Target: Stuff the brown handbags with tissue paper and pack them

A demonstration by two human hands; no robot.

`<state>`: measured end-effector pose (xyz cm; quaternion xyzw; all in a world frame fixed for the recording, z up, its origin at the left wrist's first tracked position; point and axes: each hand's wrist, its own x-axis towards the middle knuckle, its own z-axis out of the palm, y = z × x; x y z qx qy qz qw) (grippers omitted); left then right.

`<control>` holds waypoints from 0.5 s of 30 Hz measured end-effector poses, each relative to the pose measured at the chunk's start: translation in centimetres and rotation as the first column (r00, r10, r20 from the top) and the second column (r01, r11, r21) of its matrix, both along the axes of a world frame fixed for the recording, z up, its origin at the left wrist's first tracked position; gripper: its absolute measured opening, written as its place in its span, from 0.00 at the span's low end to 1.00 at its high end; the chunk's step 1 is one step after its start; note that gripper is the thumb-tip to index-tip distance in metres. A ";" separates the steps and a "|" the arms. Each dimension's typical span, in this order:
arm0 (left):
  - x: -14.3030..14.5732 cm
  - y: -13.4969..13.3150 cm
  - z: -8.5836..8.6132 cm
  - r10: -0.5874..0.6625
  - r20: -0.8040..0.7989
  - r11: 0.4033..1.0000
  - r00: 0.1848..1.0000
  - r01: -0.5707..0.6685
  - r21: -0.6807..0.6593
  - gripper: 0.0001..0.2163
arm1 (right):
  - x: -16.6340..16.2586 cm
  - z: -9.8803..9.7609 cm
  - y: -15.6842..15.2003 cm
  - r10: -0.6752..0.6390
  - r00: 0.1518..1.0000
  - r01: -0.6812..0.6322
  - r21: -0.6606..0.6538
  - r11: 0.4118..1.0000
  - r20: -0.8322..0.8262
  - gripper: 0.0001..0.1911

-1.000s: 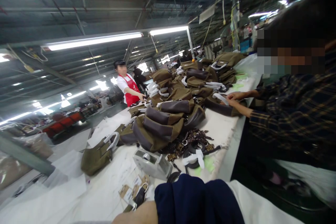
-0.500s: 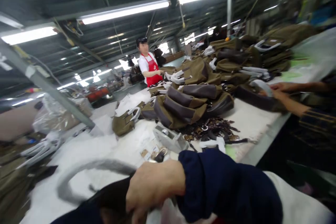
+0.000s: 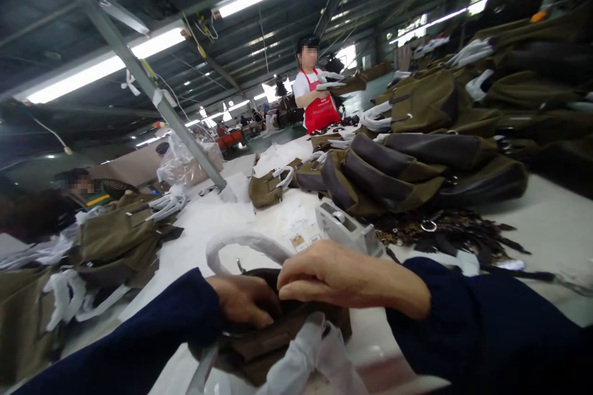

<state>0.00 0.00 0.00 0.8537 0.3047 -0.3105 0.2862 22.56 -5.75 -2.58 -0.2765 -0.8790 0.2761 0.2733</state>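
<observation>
Left hand [image 3: 245,300] in mouth of bag [image 3: 266,345]

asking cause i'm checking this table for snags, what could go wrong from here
The right hand works close to the gray tape dispenser, so the arm might bump it.
The wrapped handle on the near side of the bag could get in the way of the left hand or its sleeve.
The heaped bags might slide onto the dark straps beside them.
</observation>
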 end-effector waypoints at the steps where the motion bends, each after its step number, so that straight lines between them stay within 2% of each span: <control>1: -0.6 -0.1 1.0 0.038 0.031 0.999 0.999 -0.036 -0.039 0.14 | 0.1 0.0 -0.3 -0.019 0.999 0.020 0.013 1.000 -0.034 0.15; 3: -2.3 -0.9 3.5 0.188 0.140 0.976 0.972 -0.169 -0.137 0.16 | 0.5 -0.2 -1.1 -0.079 0.991 0.083 0.038 0.996 -0.108 0.14; 5: -4.7 -2.5 5.7 0.421 0.287 0.902 0.860 -0.363 -0.235 0.17 | 1.1 -0.6 -2.0 -0.153 0.971 0.166 0.054 0.985 -0.186 0.12; 7: -7.8 -4.5 6.4 0.585 0.516 0.791 0.626 -0.581 -0.192 0.17 | 1.7 -1.3 -3.0 -0.221 0.944 0.242 0.057 0.969 -0.244 0.10; 8: -9.7 -5.6 6.0 0.586 0.661 0.704 0.469 -0.698 -0.130 0.17 | 2.0 -1.8 -3.4 -0.252 0.932 0.276 0.059 0.959 -0.262 0.09; 9: -11.7 -6.8 4.9 0.523 0.806 0.561 0.278 -0.824 -0.079 0.16 | 2.3 -2.3 -3.8 -0.278 0.922 0.305 0.064 0.950 -0.268 0.09; 10: -14.0 -8.0 3.2 0.423 0.902 0.381 0.087 -0.920 -0.089 0.17 | 2.6 -2.9 -4.2 -0.297 0.917 0.326 0.070 0.943 -0.268 0.09; 11: -16.5 -9.3 0.8 0.324 0.943 0.235 -0.080 -0.958 -0.162 0.17 | 2.9 -3.5 -4.5 -0.315 0.912 0.346 0.079 0.935 -0.263 0.09; 12: -19.2 -10.8 -2.0 0.253 0.952 0.111 -0.175 -0.972 -0.208 0.18 | 3.1 -4.2 -4.8 -0.331 0.908 0.364 0.093 0.927 -0.257 0.10; 13: -21.8 -12.3 -5.3 0.243 0.948 -0.066 -0.203 -0.979 -0.193 0.21 | 3.4 -4.8 -5.0 -0.352 0.902 0.386 0.103 0.917 -0.250 0.11; 14: -24.3 -14.1 -8.9 0.295 0.932 -0.261 -0.209 -0.956 -0.132 0.25 | 3.6 -5.3 -5.2 -0.376 0.896 0.409 0.110 0.906 -0.237 0.12; 15: -26.6 -16.0 -12.6 0.387 0.895 -0.411 -0.220 -0.910 -0.046 0.31 | 3.7 -5.7 -5.4 -0.406 0.886 0.438 0.117 0.891 -0.225 0.13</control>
